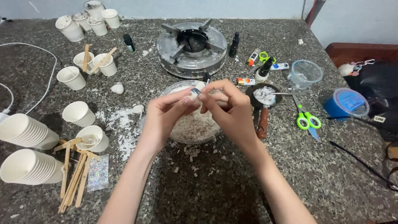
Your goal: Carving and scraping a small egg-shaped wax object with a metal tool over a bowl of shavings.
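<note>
Speckled stone counter (232, 182) stretched under both hands. Left hand (163, 118) and right hand (232, 110) met fingertip to fingertip, each pinched shut on a small white wax piece (195, 92) held between them. Directly below the hands sat a clear bowl (176, 87) of pale wax shavings. Green scissors (306, 118) lay to the right of the right hand, paper cups (78, 114) to the left of the left.
</note>
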